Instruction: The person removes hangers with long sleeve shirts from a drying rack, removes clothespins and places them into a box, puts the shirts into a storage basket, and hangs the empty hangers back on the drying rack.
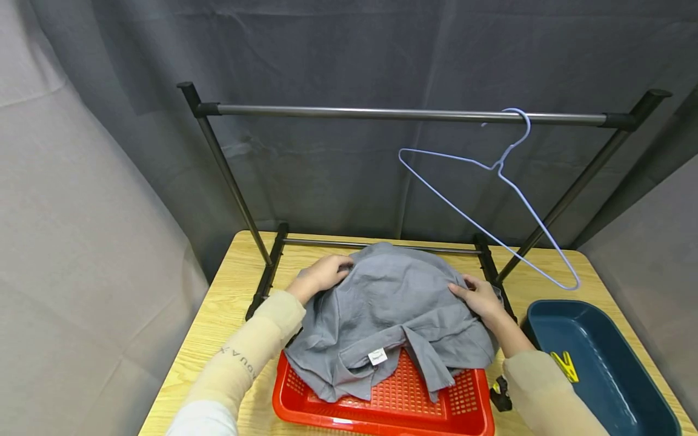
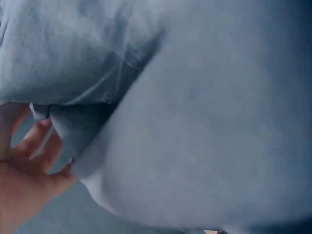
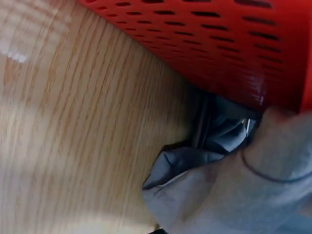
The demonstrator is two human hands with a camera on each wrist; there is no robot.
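Observation:
A grey shirt lies bunched over a red perforated basket and the table behind it, its white label facing up near the front. At the shirt's back left edge my left hand pinches the fabric; in the left wrist view thumb and fingers meet a fold, and cloth fills most of the picture. On the right side my right hand grips the shirt, thumb on top and part of the fingers hidden. Grey cloth beside the basket wall shows in the right wrist view.
Above the table stands a rack with a metal bar. A lavender hanger hangs at its right. A dark blue tub holds a yellow clothespin. Grey curtains enclose the back.

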